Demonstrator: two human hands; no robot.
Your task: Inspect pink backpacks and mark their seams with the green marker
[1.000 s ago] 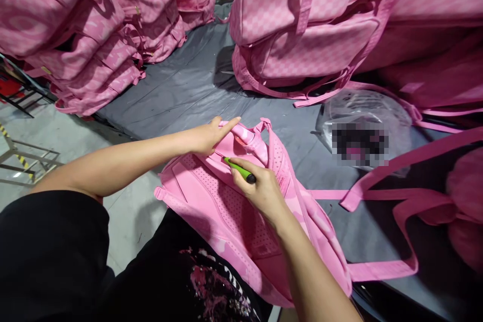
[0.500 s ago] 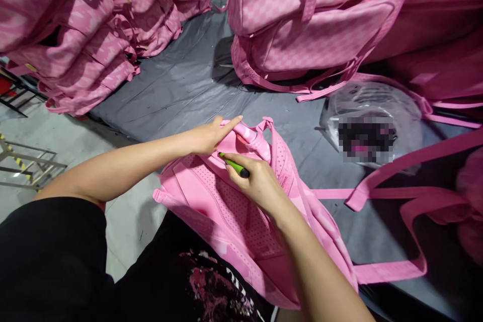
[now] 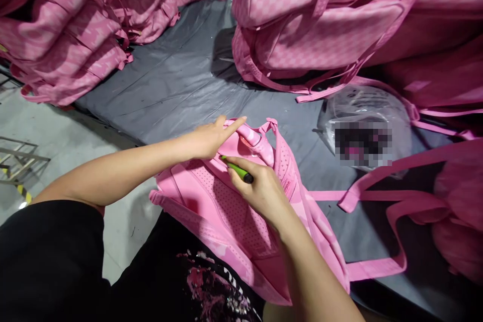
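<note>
A pink backpack (image 3: 215, 196) with a dotted mesh back panel leans against my body at the table's edge, its top end pointing away from me. My left hand (image 3: 211, 140) holds its top near the carrying handle (image 3: 251, 136), index finger stretched along the fabric; the other fingers are partly hidden. In my right hand (image 3: 260, 183) is a slim green tool (image 3: 237, 168) with a black end, gripped between thumb and fingers. Its tip meets the fabric just beside my left hand; what kind of tool it is cannot be made out.
Stacked pink camouflage backpacks (image 3: 71, 30) stand at the left, checkered ones (image 3: 313, 25) at the back right. A clear plastic bag (image 3: 372, 105) with blurred contents lies on the grey-covered table (image 3: 166, 70). Pink straps (image 3: 377, 269) trail to the right. A metal step frame (image 3: 22, 161) stands on the floor.
The view has shifted slightly, moving the background bags and plastic bag. Both hands keep their places on the backpack, and the green tool stays at nearly the same spot.
</note>
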